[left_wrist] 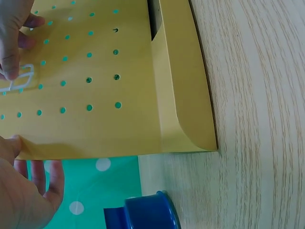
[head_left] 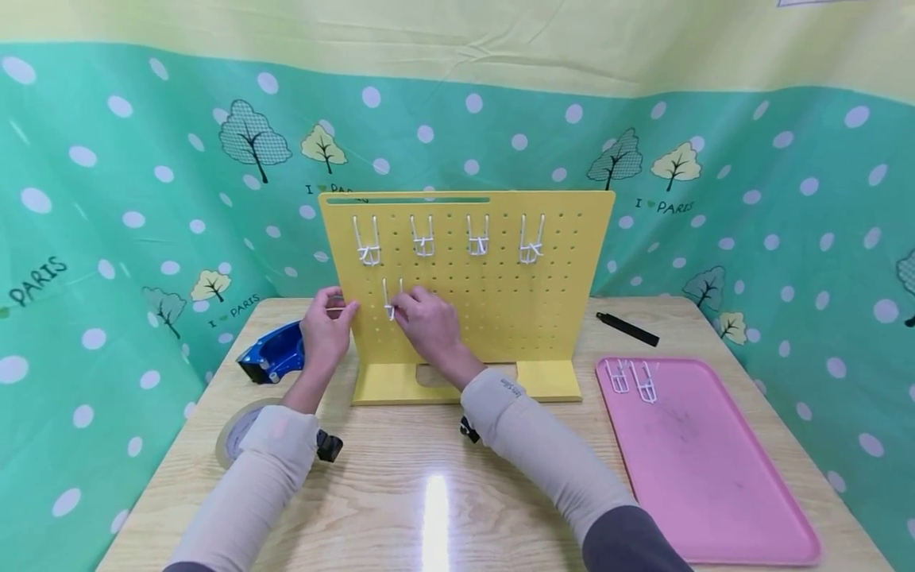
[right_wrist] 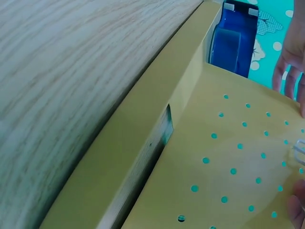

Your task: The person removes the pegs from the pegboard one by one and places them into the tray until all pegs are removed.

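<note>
A yellow pegboard (head_left: 500, 318) stands upright on the table. My left hand (head_left: 326, 330) grips its left edge; in the left wrist view the thumb lies on the front face and the other fingers show past the edge, behind it. Lower left on the board, my right hand (head_left: 431, 324) pinches the bottom end of a white wire hook (head_left: 390, 308), whose two prongs run upward against the board. The fingers partly cover this hook. Along the top row hang several similar white hooks, among them one at far left (head_left: 368, 253) and one at right (head_left: 530, 251).
Two more white hooks (head_left: 646, 385) lie in the pink tray (head_left: 700, 461) on the right. Behind the tray is a black bar (head_left: 627, 329). To the left sit a blue tape dispenser (head_left: 275, 353) and a tape roll (head_left: 236, 437), partly under the left sleeve.
</note>
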Motion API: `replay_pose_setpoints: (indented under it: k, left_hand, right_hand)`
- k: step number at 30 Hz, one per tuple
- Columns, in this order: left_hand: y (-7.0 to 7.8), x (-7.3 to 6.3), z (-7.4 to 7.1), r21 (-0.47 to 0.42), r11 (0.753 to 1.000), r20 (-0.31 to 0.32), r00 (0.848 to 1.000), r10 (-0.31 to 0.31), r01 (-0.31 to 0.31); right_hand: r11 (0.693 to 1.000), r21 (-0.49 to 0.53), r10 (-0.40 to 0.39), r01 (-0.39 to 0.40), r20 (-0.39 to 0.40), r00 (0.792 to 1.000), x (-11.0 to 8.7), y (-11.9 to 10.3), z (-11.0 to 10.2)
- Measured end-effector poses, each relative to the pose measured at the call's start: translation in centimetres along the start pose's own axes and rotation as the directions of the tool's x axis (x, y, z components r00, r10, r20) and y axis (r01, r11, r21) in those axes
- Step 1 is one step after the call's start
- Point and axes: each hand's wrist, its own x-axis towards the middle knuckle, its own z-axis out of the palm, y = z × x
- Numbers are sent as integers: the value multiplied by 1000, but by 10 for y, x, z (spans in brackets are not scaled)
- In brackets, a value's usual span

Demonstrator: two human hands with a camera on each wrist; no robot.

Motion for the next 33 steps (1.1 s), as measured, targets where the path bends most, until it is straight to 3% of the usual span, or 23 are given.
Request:
replay_pose_setpoints:
  k: [11,18,23,29,33]
  left_hand:
    - [-1,0,-1,4,1000,1,1000,-13,13]
    - [-2,2,1,4,1000,2,1000,-15,15]
    - [-2,3,1,4,1000,-5,1000,-11,11]
    - [-1,4,1,1,1000,7,1000,-1,1]
    - [-1,3,1,3,1000,5,1000,-1,1]
  right_hand:
    - [997,50,-54,54,-12,998,-2,-6,-7]
    - [995,96,-25,25,-6,1000,-10,6,-31]
    - [988,143,50,-65,104,993,-17,21,-52]
    - [956,214,146,-202,251,957,-28,44,-76]
    - [948,215,169,-237,290,942,-37,62,-91]
